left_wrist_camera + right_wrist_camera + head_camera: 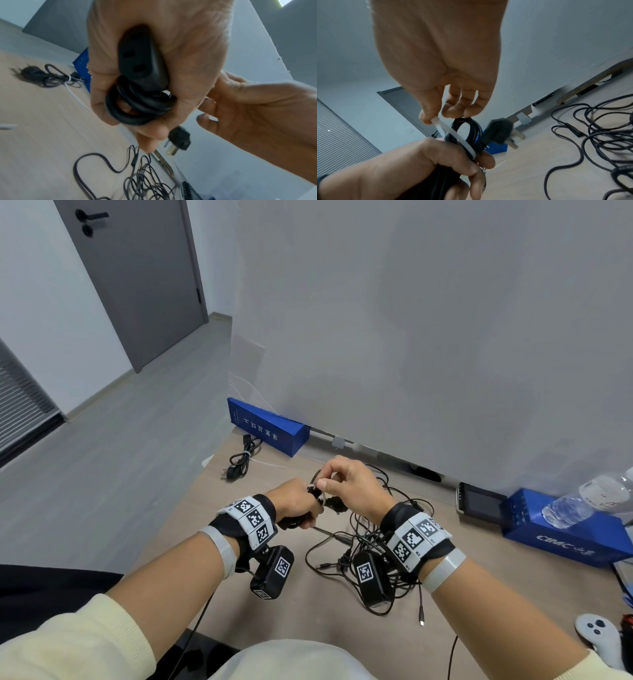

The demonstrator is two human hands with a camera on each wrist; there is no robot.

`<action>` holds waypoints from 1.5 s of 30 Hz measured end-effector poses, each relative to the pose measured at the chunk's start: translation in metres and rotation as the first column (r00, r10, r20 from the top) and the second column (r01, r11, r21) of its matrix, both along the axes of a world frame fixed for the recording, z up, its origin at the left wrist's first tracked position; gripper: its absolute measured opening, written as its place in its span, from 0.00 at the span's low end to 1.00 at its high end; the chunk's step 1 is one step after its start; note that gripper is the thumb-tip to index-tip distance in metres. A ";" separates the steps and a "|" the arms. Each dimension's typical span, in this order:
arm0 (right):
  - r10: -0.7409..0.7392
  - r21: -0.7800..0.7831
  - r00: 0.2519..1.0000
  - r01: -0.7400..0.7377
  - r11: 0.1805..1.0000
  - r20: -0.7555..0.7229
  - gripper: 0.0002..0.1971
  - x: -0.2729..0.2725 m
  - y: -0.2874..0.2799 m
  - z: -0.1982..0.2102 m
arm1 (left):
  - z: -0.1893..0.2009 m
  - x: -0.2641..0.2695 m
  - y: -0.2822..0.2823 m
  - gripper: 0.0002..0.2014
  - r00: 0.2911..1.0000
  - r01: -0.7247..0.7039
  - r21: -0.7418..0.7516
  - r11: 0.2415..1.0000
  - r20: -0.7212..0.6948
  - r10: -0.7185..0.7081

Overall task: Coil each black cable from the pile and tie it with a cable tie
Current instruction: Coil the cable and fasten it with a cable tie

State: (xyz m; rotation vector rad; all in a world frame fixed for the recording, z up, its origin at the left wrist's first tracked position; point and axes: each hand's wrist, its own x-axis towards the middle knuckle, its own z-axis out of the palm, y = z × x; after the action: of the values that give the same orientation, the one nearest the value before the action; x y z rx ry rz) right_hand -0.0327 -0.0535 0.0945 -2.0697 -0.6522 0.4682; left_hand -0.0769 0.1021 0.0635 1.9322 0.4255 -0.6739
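The coiled black power cable point(140, 102) sits bunched in the left hand point(294, 501), whose fingers are curled tightly round the loops and the socket end, held up above the wooden table point(308, 628); its plug point(500, 130) dangles free beside the coil. A white cable tie point(453, 136) crosses the bundle, and the right hand point(349, 491) pinches its upper end between thumb and forefinger, the lower end trapped under the left thumb. The likely trouble is the tie slipping from that small pinch before its tail is threaded, or the stiff loops springing open if the left grip eases, so the band closes on only some turns. The hanging plug could also snag the loose pile of cables point(370, 546) below. One tied cable point(241, 460) lies near a blue box point(267, 429).
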 end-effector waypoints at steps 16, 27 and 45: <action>0.081 0.218 0.972 -0.031 0.975 -0.221 0.06 -0.009 -0.011 0.003 | 0.007 0.006 0.029 0.07 0.992 -0.117 -0.239 0.964 0.016 0.124; -0.001 0.111 0.976 0.026 0.994 -0.218 0.08 -0.006 -0.031 -0.017 | 0.020 0.011 0.017 0.12 0.964 -0.243 -0.575 0.781 -0.051 0.263; -0.131 -0.086 0.991 0.130 0.988 -0.006 0.10 0.000 -0.038 -0.023 | 0.020 0.002 -0.027 0.02 0.935 -0.147 -0.402 0.904 0.242 0.260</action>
State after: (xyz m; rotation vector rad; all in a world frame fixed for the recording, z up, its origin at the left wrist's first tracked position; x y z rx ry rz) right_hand -0.0326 -0.0914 0.0719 -2.1728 -0.4937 0.4389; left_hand -0.0750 0.0753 0.0831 1.5567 0.2836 -0.2961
